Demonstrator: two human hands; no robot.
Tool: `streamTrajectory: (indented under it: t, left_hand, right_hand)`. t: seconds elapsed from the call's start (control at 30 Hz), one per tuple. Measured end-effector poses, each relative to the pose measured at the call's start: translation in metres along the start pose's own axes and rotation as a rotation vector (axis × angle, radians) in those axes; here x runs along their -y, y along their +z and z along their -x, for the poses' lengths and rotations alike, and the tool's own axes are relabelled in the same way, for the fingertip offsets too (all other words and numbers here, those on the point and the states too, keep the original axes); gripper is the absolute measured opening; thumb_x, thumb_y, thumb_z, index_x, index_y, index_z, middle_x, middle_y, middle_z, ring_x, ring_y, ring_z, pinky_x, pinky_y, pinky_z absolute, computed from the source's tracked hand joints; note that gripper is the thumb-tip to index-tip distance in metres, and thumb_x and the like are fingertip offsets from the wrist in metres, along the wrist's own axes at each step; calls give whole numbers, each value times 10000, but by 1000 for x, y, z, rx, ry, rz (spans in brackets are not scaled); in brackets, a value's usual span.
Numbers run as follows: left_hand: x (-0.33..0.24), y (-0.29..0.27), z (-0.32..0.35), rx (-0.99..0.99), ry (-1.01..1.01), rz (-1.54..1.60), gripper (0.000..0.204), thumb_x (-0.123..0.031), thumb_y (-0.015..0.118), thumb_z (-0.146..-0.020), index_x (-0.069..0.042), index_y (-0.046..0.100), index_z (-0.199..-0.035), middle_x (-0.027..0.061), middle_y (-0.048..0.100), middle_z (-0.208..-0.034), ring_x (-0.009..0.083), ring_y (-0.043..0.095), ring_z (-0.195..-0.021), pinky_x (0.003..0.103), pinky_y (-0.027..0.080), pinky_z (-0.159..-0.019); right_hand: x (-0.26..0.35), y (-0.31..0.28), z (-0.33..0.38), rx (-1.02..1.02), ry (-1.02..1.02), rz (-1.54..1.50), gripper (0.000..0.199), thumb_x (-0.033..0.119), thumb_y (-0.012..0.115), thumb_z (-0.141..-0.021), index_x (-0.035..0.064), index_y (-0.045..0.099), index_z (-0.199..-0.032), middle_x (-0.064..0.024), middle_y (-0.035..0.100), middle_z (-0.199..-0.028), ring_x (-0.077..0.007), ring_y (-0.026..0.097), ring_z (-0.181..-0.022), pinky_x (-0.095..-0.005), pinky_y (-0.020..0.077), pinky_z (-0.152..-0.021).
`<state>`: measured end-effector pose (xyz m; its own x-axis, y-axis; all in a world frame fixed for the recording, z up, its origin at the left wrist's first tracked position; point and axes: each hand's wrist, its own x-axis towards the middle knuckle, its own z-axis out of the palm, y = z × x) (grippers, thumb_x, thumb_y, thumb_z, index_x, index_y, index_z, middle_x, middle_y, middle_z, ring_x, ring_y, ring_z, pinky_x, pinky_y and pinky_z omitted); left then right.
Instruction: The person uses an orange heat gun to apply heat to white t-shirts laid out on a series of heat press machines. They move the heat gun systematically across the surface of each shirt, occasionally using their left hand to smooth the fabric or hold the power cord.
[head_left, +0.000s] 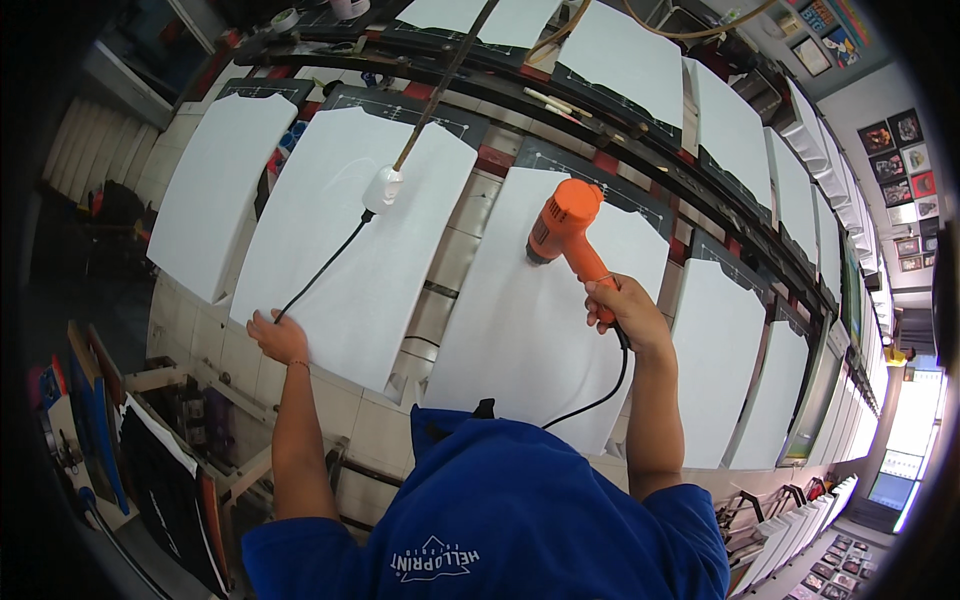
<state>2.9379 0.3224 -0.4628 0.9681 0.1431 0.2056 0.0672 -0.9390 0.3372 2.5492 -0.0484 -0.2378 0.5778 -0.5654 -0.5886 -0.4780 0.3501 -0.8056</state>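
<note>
My right hand [628, 312] is wrapped round the handle of an orange heat gun [566, 222]. Its dark nozzle points down at a white shirt [500, 310] laid smooth over a board. From the handle a black lead hangs down toward my blue top. Over the board to the left, my left hand [278, 338] has its fingers closed on a black cord [322, 268], near that shirt's lower left corner. This cord runs up to a white socket [382, 190], which hangs from a thick cable [432, 100] coming from above.
Boards covered in white cloth, such as one at left [215, 190] and one at right [715, 350], stand in rows with gaps between. A dark rail [560, 105] crosses behind them. Wooden and blue panels [100, 420] lean at lower left. Pictures [905, 185] hang on the right wall.
</note>
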Motion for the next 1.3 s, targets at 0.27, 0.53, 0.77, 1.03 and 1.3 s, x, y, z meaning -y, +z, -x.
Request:
streamTrajectory:
  t: [0.27, 0.53, 0.77, 1.03, 1.3]
  left_hand:
    - [5, 6, -1, -21, 18, -5, 460, -295, 525, -981, -27, 472, -1350, 222, 378, -1453, 428, 536, -1186, 528, 445, -977]
    - [3, 4, -2, -5, 7, -20, 457, -294, 525, -978, -34, 468, -1349, 218, 385, -1444, 424, 539, -1181, 526, 446, -976]
    - [2, 5, -3, -7, 2, -10, 468, -300, 521, -979, -34, 461, -1360, 217, 378, -1452, 426, 538, -1181, 522, 444, -980]
    - [2, 3, -2, -1, -2, -11, 469, -303, 512, -986, -32, 458, -1365, 215, 363, -1464, 425, 538, -1178, 530, 428, -994]
    - [2, 4, -2, -4, 6, -13, 464, -300, 508, -986, -25, 462, -1358, 222, 370, -1455, 425, 538, -1182, 534, 442, -976]
  right_hand:
    - [-7, 4, 6, -18, 7, 17, 304, 289, 658, -874, 21, 576, -990, -4, 579, -716, -107, 613, -618, -242, 475, -530]
    - [-6, 14, -6, 5, -35, 22, 290, 283, 650, -879, 23, 579, -986, -11, 578, -720, -108, 604, -620, -243, 471, -536]
    - [-4, 15, -18, -64, -65, 16, 287, 279, 662, -882, 16, 580, -961, -18, 578, -720, -116, 607, -625, -246, 468, -531]
    - [6, 15, -34, -69, -99, 11, 288, 300, 658, -885, 26, 578, -923, -16, 563, -716, -117, 603, -633, -257, 470, -553]
    - [6, 13, -55, -79, -132, -53, 262, 274, 642, -910, 25, 565, -928, -19, 579, -725, -99, 591, -610, -232, 465, -511]
